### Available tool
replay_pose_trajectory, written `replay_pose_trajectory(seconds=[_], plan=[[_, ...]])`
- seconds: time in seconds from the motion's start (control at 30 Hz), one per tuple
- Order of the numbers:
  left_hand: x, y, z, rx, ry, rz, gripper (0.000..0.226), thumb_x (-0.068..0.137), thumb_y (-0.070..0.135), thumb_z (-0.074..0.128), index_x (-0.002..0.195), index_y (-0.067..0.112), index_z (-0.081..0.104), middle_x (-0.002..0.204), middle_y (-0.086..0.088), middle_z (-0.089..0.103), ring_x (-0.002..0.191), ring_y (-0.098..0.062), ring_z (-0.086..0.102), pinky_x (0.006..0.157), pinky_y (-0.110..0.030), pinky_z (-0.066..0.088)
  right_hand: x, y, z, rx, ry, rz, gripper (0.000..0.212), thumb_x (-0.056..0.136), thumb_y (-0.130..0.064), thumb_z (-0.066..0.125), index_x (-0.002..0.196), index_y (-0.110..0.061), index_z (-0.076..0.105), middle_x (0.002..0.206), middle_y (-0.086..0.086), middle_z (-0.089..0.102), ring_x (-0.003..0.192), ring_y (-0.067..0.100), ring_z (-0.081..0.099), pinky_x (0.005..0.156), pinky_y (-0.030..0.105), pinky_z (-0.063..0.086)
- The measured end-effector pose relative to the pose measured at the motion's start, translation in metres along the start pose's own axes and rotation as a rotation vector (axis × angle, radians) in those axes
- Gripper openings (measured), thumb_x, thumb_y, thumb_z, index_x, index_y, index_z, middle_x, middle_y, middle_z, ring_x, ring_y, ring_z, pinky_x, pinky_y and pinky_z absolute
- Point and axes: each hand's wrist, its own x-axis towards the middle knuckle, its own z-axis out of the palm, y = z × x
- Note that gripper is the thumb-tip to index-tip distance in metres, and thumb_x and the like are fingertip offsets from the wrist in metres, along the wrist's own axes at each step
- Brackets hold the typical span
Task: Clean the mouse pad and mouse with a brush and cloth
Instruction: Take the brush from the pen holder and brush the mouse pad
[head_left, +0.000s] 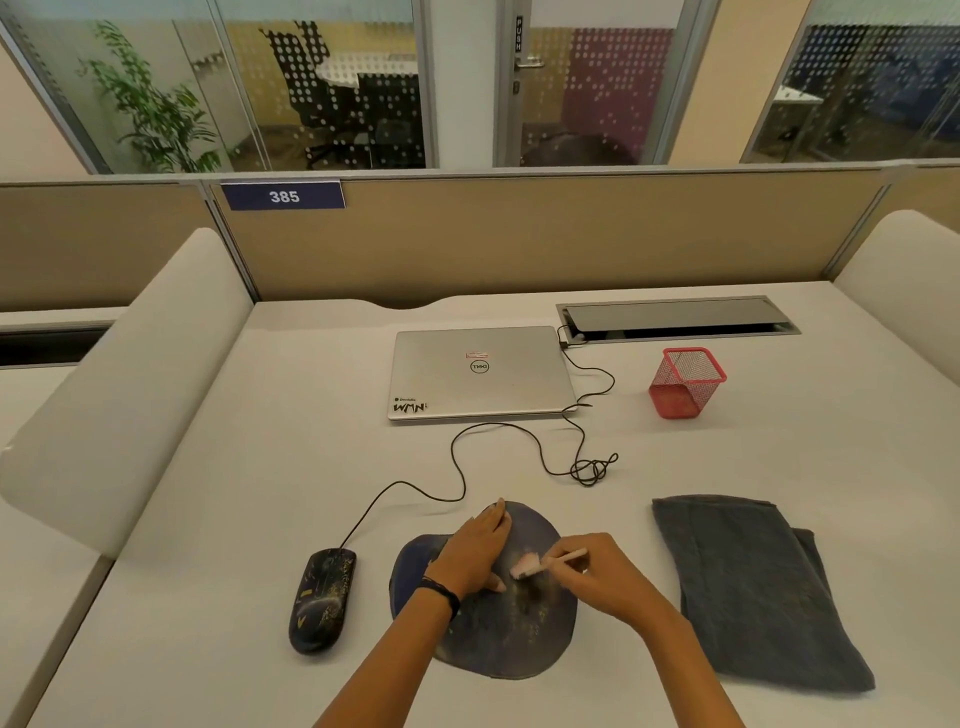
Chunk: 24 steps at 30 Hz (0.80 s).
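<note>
Right now the right hand (597, 577) has its grip pinched closed around the thin pale handle of a small pink-bristled brush (545, 564), whose bristles touch the middle of the dark blue rounded mouse pad (498, 639). The left hand (475, 551) lies flat and open on the far left part of that pad, fingers stretched out, clasping nothing; a dark band circles its wrist. The pad sits at the near middle of the white worktop (208, 571), partly covered by both hands. Just left of it, apart from it, rests the black corded mouse with yellowish markings (323, 597), its cable running toward the closed silver laptop (480, 371) farther back. Right of the pad lies a folded dark grey cloth (753, 592). A red mesh pen holder (685, 382) stands far right. The brush bristles are blurred, and both forearms are cut off at the near edge.
</note>
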Motion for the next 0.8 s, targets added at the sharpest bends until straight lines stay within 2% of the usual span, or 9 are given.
replay_pose_trajectory(seconds=[0.07, 0.17, 0.23, 0.33, 0.43, 0.63, 0.73, 0.8], plan=[[0.001, 0.0, 0.001, 0.01, 0.011, 0.002, 0.085, 0.088, 0.027, 0.062, 0.15, 0.01, 0.006, 0.158, -0.006, 0.005, 0.144, -0.024, 0.015, 0.119, -0.032, 0.015, -0.002, -0.002, -0.003, 0.0, -0.026, -0.009, 0.017, 0.088, -0.021, 0.057, 0.087, -0.014, 0.071, 0.083, 0.003, 0.069, 0.073, 0.012, 0.058, 0.066, 0.018, 0.048], [0.002, -0.001, 0.001, 0.018, -0.012, 0.007, 0.088, 0.086, 0.026, 0.064, 0.15, 0.009, 0.005, 0.159, -0.007, -0.001, 0.146, -0.024, 0.008, 0.12, -0.032, 0.012, -0.003, -0.003, -0.002, 0.042, 0.077, -0.076, 0.015, 0.089, -0.02, 0.057, 0.093, -0.022, 0.071, 0.086, -0.013, 0.067, 0.083, 0.005, 0.061, 0.068, 0.015, 0.05], [0.003, -0.002, 0.002, 0.033, -0.02, 0.01, 0.089, 0.085, 0.025, 0.066, 0.149, 0.009, 0.006, 0.159, -0.008, -0.003, 0.146, -0.025, 0.007, 0.12, -0.032, 0.012, -0.002, -0.004, 0.003, 0.051, 0.095, -0.095, 0.015, 0.089, -0.019, 0.057, 0.096, -0.024, 0.069, 0.088, -0.018, 0.066, 0.088, 0.003, 0.061, 0.069, 0.014, 0.049], [0.003, -0.002, 0.002, 0.064, -0.008, 0.011, 0.086, 0.086, 0.026, 0.064, 0.149, 0.01, 0.009, 0.159, -0.008, 0.001, 0.145, -0.026, 0.012, 0.119, -0.034, 0.014, -0.005, -0.004, 0.005, 0.008, -0.009, -0.048, 0.016, 0.089, -0.02, 0.055, 0.091, -0.016, 0.071, 0.084, -0.007, 0.067, 0.076, 0.011, 0.06, 0.067, 0.014, 0.049], [0.003, -0.002, 0.002, 0.078, -0.004, 0.012, 0.086, 0.085, 0.027, 0.065, 0.149, 0.01, 0.01, 0.158, -0.008, 0.001, 0.145, -0.026, 0.012, 0.12, -0.036, 0.013, -0.009, -0.007, 0.002, -0.014, -0.107, -0.043, 0.018, 0.084, -0.018, 0.055, 0.082, -0.012, 0.072, 0.079, 0.004, 0.068, 0.068, 0.009, 0.056, 0.064, 0.018, 0.047], [0.004, -0.004, 0.004, 0.1, -0.03, 0.01, 0.088, 0.085, 0.03, 0.065, 0.149, 0.01, 0.009, 0.159, -0.008, -0.001, 0.146, -0.025, 0.006, 0.119, -0.039, 0.009, -0.008, -0.004, 0.0, 0.027, 0.034, -0.124, 0.018, 0.087, -0.015, 0.056, 0.095, -0.021, 0.071, 0.087, -0.01, 0.069, 0.084, 0.007, 0.061, 0.069, 0.017, 0.05], [0.005, -0.005, 0.005, 0.111, -0.015, 0.009, 0.086, 0.086, 0.03, 0.064, 0.149, 0.011, 0.01, 0.159, -0.007, 0.001, 0.145, -0.025, 0.009, 0.118, -0.038, 0.009, -0.01, -0.002, 0.003, -0.032, -0.047, -0.071, 0.017, 0.084, -0.018, 0.055, 0.088, -0.016, 0.072, 0.082, -0.001, 0.069, 0.073, 0.014, 0.06, 0.066, 0.021, 0.048], [0.005, -0.004, 0.005, 0.103, -0.011, 0.006, 0.085, 0.086, 0.031, 0.064, 0.149, 0.011, 0.01, 0.159, -0.007, 0.001, 0.145, -0.025, 0.01, 0.118, -0.038, 0.008, -0.012, -0.004, 0.001, -0.038, -0.105, -0.048, 0.017, 0.083, -0.017, 0.055, 0.082, -0.014, 0.072, 0.074, -0.002, 0.067, 0.065, 0.008, 0.056, 0.062, 0.019, 0.045]])
